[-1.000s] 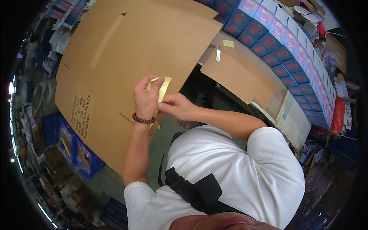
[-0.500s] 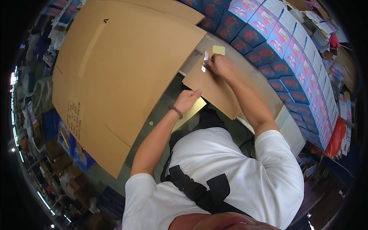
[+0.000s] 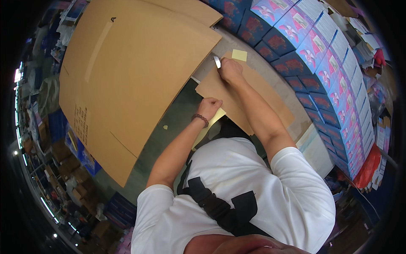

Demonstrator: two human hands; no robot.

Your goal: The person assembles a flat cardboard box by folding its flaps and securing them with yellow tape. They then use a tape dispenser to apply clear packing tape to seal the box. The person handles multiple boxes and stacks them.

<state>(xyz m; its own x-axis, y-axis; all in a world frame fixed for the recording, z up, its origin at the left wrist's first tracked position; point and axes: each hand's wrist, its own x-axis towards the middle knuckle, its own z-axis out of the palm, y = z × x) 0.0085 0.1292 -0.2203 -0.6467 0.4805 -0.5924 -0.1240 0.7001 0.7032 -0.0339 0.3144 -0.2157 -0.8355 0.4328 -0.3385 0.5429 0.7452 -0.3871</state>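
Note:
My left hand (image 3: 209, 108), with a beaded bracelet at its wrist, is closed on the edge of a pale yellow sheet (image 3: 218, 115) that hangs in front of my body. My right hand (image 3: 231, 70) is shut around a short, flat silver metal strip (image 3: 217, 62), whose exact kind I cannot make out. It rests over the far end of a brown cardboard piece (image 3: 230, 101) on the work surface. Just beyond the right hand lies a small yellow paper square (image 3: 240, 55).
A very large cardboard sheet (image 3: 139, 76) fills the left side. Stacked blue and pink boxes (image 3: 315, 72) line the right, with a red bag (image 3: 367, 167) by their near end. A small yellow scrap (image 3: 165, 127) lies on the green floor (image 3: 169, 137).
My right hand has shifted left with the silver strip, which now shows shorter and more tilted. My left hand stays almost in place on the yellow sheet.

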